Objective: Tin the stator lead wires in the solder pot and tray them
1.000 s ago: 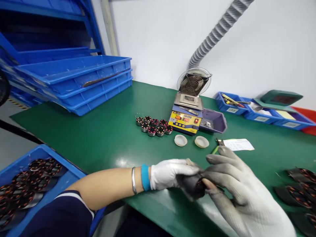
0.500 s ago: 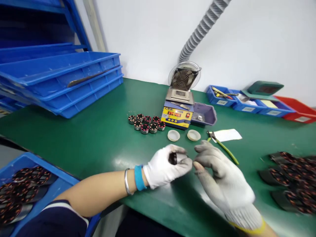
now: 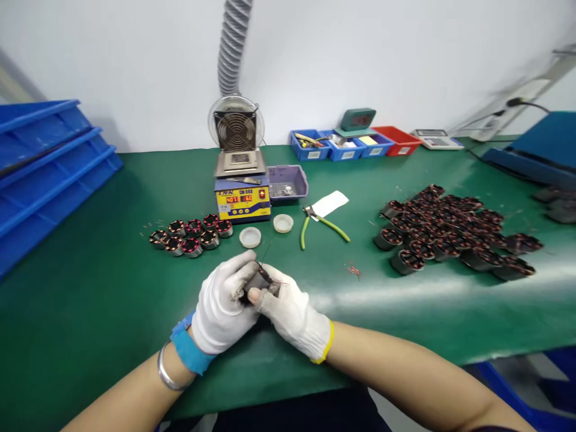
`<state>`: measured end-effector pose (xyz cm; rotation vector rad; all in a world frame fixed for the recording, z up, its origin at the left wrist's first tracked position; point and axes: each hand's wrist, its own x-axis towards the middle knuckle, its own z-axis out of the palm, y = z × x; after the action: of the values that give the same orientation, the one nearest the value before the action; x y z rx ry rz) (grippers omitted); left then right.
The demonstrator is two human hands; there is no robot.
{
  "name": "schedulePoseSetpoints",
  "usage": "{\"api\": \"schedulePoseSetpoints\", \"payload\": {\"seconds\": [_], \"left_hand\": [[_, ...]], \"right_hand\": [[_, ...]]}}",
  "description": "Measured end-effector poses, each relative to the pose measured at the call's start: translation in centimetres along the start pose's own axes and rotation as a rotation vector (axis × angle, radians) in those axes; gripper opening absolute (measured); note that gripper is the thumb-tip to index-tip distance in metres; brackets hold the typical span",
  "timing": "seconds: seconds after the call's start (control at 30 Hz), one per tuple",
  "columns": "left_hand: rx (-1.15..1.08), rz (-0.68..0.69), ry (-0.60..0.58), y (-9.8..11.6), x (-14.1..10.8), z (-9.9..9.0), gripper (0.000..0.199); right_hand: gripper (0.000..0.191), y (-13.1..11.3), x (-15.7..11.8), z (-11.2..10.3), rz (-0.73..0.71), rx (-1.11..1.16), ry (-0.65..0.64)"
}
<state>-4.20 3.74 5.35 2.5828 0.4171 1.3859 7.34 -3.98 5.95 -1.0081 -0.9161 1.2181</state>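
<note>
Both gloved hands meet over the near part of the green bench. My left hand [image 3: 225, 306] is wrapped round a dark motor stator [image 3: 258, 281] with thin wire ends sticking out. From the other side, my right hand [image 3: 294, 315] grips the same stator, its bare thumb tip pressed on the outer wall. The underside of the stator is hidden by the fingers. Beyond the hands stand two small white round dishes, one dish [image 3: 250, 237] on the left and another dish [image 3: 283, 224] on the right. Green-handled cutters [image 3: 324, 225] lie open to the right of them.
A cluster of stators [image 3: 191, 247] stands left of a yellow-fronted solder pot [image 3: 243, 203]. Many more stators [image 3: 423, 249] crowd the right side. A purple tray [image 3: 288, 182], white paper [image 3: 332, 204], wire scraps [image 3: 354, 270], blue bins [image 3: 310, 151] and stacked blue crates [image 3: 58, 174] surround the work.
The view has swung right, bringing the big stator group fully in sight. My right hand, earlier apart from the stator with fingers curled, has come onto it beside my left hand.
</note>
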Motion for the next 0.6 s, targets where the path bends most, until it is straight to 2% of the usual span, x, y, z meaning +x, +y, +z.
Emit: {"api": "schedulePoseSetpoints", "payload": {"seconds": [0.07, 0.1, 0.17, 0.23, 0.27, 0.33, 0.4, 0.47, 0.5, 0.6], "left_hand": [[-0.038, -0.010, -0.012, 0.4, -0.2, 0.2, 0.062], [-0.049, 0.000, 0.003, 0.5, -0.2, 0.1, 0.073], [-0.028, 0.056, 0.068, 0.4, -0.1, -0.2, 0.095], [0.060, 0.159, 0.085, 0.1, 0.3, -0.8, 0.105], [0.122, 0.208, 0.042, -0.1, 0.6, -1.2, 0.103], [0.228, 0.252, -0.131, -0.6, 1.3, -1.7, 0.084], [0.273, 0.210, -0.290, -0.9, 1.8, -2.1, 0.052], [0.279, 0.101, -0.387, -1.1, 2.0, -2.5, 0.023], [0.261, 0.036, -0.432, -1.1, 1.9, -2.8, 0.020], [0.037, -0.193, -0.563, -0.8, 1.8, -4.2, 0.034]], "right_hand": [[0.052, 0.1, 0.2, -0.6, -0.013, -0.057, 0.084], [0.054, 0.1, 0.3, -1.2, -0.031, -0.156, 0.118], [0.057, -0.1, 0.3, -2.5, -0.089, -0.451, 0.160], [0.059, -0.2, 0.4, -3.5, -0.172, -0.749, 0.126], [0.059, -0.1, 0.4, -3.8, -0.217, -0.854, 0.073], [0.058, 0.1, 0.4, -4.0, -0.281, -0.974, -0.058], [0.055, 0.1, 0.4, -4.0, -0.316, -1.027, -0.138], [0.054, -0.1, 0.4, -4.0, -0.323, -1.074, -0.134], [0.054, -0.2, 0.4, -4.0, -0.320, -1.101, -0.111], [0.058, -0.8, 0.5, -4.1, -0.310, -1.159, -0.053]]}}
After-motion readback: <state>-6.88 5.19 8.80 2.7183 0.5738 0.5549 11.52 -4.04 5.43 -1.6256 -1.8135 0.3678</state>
